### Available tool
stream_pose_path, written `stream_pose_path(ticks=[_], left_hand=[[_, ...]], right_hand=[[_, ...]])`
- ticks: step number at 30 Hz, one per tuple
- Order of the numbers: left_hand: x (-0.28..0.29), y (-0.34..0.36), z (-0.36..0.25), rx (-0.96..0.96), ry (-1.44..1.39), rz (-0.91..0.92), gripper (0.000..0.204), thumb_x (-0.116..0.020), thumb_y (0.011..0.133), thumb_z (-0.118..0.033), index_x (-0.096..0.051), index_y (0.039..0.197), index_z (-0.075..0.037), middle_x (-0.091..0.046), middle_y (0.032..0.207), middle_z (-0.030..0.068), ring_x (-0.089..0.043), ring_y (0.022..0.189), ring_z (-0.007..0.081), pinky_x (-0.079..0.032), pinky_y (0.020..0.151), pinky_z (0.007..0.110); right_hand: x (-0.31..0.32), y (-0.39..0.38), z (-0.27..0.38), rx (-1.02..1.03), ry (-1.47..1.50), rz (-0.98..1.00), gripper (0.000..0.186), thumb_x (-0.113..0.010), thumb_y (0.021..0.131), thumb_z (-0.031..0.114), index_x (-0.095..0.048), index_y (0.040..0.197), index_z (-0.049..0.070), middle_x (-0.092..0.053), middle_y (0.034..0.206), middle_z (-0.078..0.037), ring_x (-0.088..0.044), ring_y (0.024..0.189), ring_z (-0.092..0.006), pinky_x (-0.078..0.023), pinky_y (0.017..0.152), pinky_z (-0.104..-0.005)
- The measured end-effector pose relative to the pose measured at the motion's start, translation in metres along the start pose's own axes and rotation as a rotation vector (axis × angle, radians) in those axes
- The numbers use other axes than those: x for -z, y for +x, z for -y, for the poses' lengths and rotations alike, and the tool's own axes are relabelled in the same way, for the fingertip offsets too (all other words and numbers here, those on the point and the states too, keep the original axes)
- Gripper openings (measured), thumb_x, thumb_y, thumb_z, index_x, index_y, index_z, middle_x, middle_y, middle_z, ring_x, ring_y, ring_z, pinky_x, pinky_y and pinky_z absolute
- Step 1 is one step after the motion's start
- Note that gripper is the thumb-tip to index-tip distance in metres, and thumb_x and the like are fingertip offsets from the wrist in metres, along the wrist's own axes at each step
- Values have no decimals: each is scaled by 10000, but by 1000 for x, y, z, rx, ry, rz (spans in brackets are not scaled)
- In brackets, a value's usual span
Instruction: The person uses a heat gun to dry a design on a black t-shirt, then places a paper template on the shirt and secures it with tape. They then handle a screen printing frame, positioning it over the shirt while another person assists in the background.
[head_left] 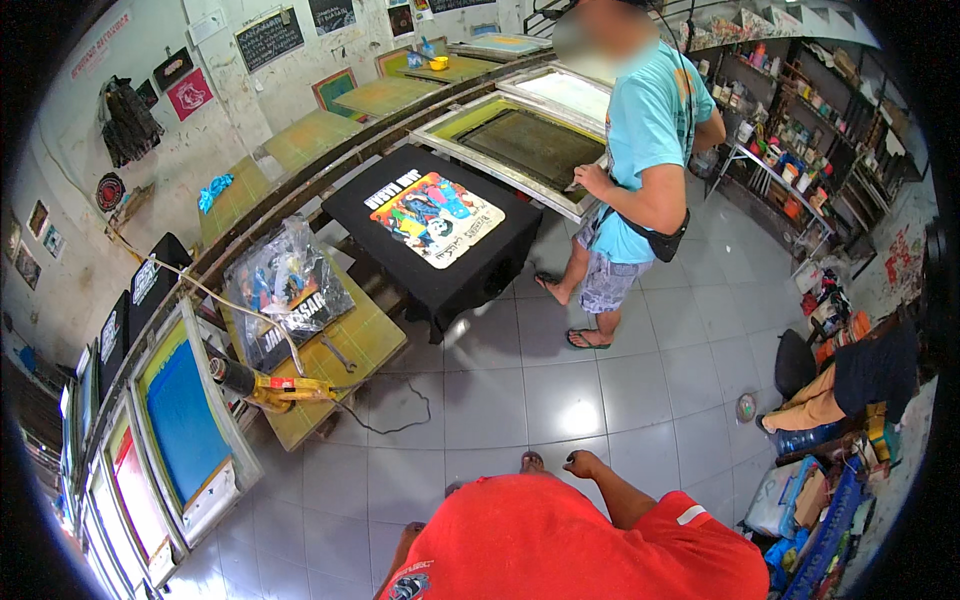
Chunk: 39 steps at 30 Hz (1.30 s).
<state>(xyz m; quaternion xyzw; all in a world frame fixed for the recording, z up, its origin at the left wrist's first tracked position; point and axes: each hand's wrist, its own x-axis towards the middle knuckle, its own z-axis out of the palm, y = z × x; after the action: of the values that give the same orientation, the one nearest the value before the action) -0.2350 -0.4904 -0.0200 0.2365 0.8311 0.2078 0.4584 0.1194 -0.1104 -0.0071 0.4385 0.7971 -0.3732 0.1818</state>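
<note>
My right hand (582,463) hangs over the tiled floor in front of me with its fingers curled; whatever they hold, if anything, is too small to make out. Low beside my red shirt, my left hand (410,534) shows only in part, its fingers hidden. Neither hand touches the work stations. Ahead, a black T-shirt (350,205) with a colourful print lies spread on a printing board. Closer on the left, a yellow heat gun (285,388) and a wrench (338,352) rest on a yellowish board (365,345), next to a plastic-bagged printed shirt (285,285).
A co-worker in a light blue shirt (645,120) stands beyond the T-shirt, one hand at a framed screen (540,140). Framed screens (185,420) line the left. A cable (405,425) trails onto the floor. Shelves (790,150) and a storage box (785,495) stand right.
</note>
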Motion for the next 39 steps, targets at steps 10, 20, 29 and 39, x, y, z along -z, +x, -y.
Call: stream_pose_path(ticks=[10, 20, 29, 39], left_hand=[[-3, -7, 6, 9, 8, 14, 415, -580, 831, -373, -651, 990, 3, -669, 906, 190, -651, 817, 264, -513, 743, 359], [-5, 2, -3, 7, 16, 12, 415, -579, 832, -373, -651, 992, 3, -669, 912, 193, -652, 824, 268, -513, 748, 360], [-3, 13, -7, -12, 21, 3, 416, -578, 832, -374, -650, 993, 3, -669, 917, 195, -653, 831, 271, -513, 753, 360], [-12, 23, -11, -25, 53, 23, 417, -577, 833, -374, -650, 995, 3, -669, 923, 197, -654, 838, 274, -513, 759, 361]], right_hand=[[-3, -8, -2, -17, -28, 7, 464, -628, 789, 401, -657, 1045, 15, -647, 1048, -198, -604, 1002, -346, -476, 885, -396], [9, 0, 5, -18, -22, 13, 473, -625, 795, 404, -651, 1066, 17, -628, 1096, -204, -595, 1025, -344, -471, 899, -389], [8, 6, 5, -12, -40, 60, 499, -598, 811, 425, -636, 1084, 9, -619, 1108, -214, -582, 1047, -361, -461, 913, -405], [0, 0, -25, 19, -6, -22, 467, -619, 795, 419, -661, 1021, 13, -641, 1051, -206, -602, 996, -346, -477, 876, -394]])
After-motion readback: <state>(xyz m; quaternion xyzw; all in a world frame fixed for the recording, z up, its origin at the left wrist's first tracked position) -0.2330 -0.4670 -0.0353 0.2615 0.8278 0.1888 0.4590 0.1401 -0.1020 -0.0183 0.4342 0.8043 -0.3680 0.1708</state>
